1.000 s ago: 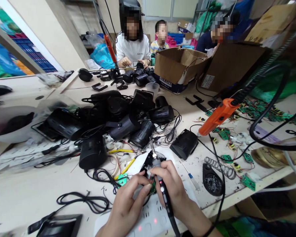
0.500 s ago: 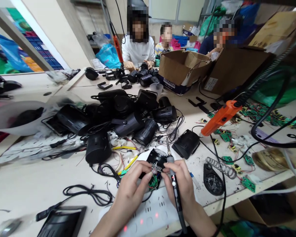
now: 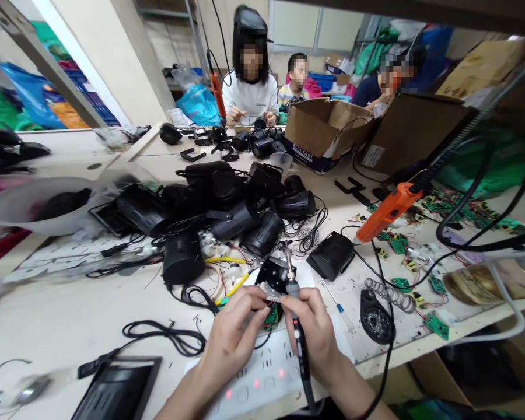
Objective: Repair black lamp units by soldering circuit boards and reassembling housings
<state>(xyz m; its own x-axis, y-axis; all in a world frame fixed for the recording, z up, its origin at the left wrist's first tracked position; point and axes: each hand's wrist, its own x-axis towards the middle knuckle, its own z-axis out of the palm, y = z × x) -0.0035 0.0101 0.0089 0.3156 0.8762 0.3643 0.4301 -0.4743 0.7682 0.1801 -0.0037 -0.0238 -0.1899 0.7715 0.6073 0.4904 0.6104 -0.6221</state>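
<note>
**Hands meet over a small board, much of it covered**

We see the left hand and the right hand close together at the near edge of the table. The right hand grips a soldering iron, its tip pointing away from us. The left hand pinches a small green circuit board, mostly hidden by fingers, so we cannot make out its parts. Just behind lies a black housing, partly covered. A white power strip lies beneath the wrists, cut off below. The black lamp housings heaped farther back tangle together.
</note>
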